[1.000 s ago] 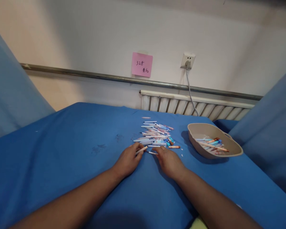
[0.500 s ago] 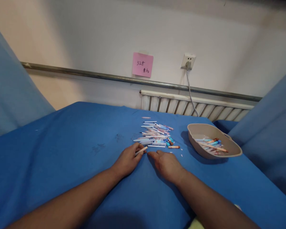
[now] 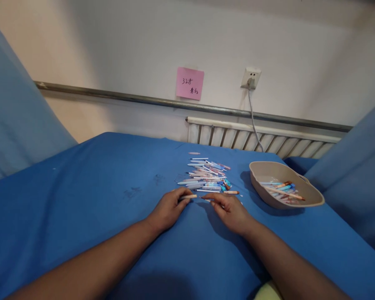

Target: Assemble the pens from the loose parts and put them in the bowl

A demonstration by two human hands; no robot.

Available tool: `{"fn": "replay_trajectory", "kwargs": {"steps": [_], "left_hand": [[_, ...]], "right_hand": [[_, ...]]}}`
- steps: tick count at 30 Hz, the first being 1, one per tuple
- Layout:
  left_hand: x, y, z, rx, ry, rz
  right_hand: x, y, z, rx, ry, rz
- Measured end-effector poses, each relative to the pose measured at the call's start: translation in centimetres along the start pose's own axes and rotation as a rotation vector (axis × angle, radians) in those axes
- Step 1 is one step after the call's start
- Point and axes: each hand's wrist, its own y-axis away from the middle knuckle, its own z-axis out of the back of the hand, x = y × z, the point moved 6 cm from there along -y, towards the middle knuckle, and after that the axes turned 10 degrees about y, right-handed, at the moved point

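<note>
My left hand [image 3: 169, 209] is closed around a cream pen barrel [image 3: 192, 196], whose end points right toward the other hand. Facing it, my right hand [image 3: 233, 212] pinches a thin white pen refill [image 3: 208, 200] with its dark tip turned left. A small gap separates the refill tip from the barrel. Just beyond both hands lies a loose pile of pen parts [image 3: 203, 183], with pale blue and pink barrels and thin white refills. An orange-brown pen piece [image 3: 231, 192] rests at the pile's near right, partly behind my right hand.
A beige plastic basket [image 3: 317, 199] holding several pens stands to the right. Blue cloth [image 3: 90, 200] covers the table. Behind it are a radiator [image 3: 225, 134], a metal rail [image 3: 137, 100], a socket with a cord [image 3: 251, 78] and a pink note [image 3: 190, 83]. Blue curtains hang at both sides.
My right hand has lifted a thin refill from the cloth and moved slightly right. The barrel in my left hand has turned to lie more level. The view has shifted a little.
</note>
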Motion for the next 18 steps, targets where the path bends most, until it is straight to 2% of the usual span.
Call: {"fn": "replay_trajectory", "kwargs": {"steps": [9,14,16,18], "left_hand": [[-0.8,0.5,-0.8,0.095,-0.115,-0.082],[-1.2,0.8,-1.2,0.136,-0.130,-0.085],[-1.4,1.0,-1.4,0.155,-0.128,-0.085],[-1.6,1.1,-1.5,0.164,-0.120,-0.088]], "right_hand": [[0.8,0.4,-0.5,0.065,0.009,0.052],[0.4,0.5,-0.9,0.101,0.059,-0.034],[0.5,0.4,-0.7,0.064,0.059,-0.046],[0.6,0.3,-0.2,-0.031,0.052,-0.045]]}}
